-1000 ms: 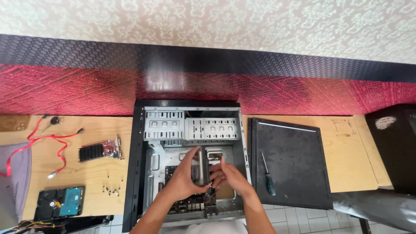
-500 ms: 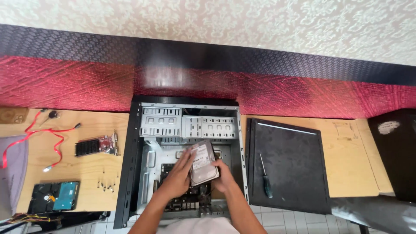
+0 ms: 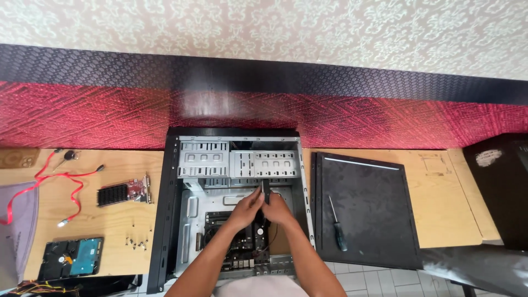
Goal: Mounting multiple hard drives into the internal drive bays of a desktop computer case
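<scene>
A: Head view, state of the hands?

B: The left hand (image 3: 248,206) and right hand (image 3: 276,209) meet inside the open computer case (image 3: 165,220). Each grip is closed on the drive (image 3: 266,193), held edge-on and upright between them, just below the drive bays (image 3: 239,162) and above the motherboard (image 3: 242,242).

A: Surroundings on the bench (image 3: 440,198)?

B: Right of the case lies the black side panel (image 3: 368,220), carrying a screwdriver (image 3: 335,223). Left of it: a graphics card (image 3: 124,191), red cables (image 3: 49,181), loose screws (image 3: 136,242) and a second hard drive (image 3: 71,257).
</scene>
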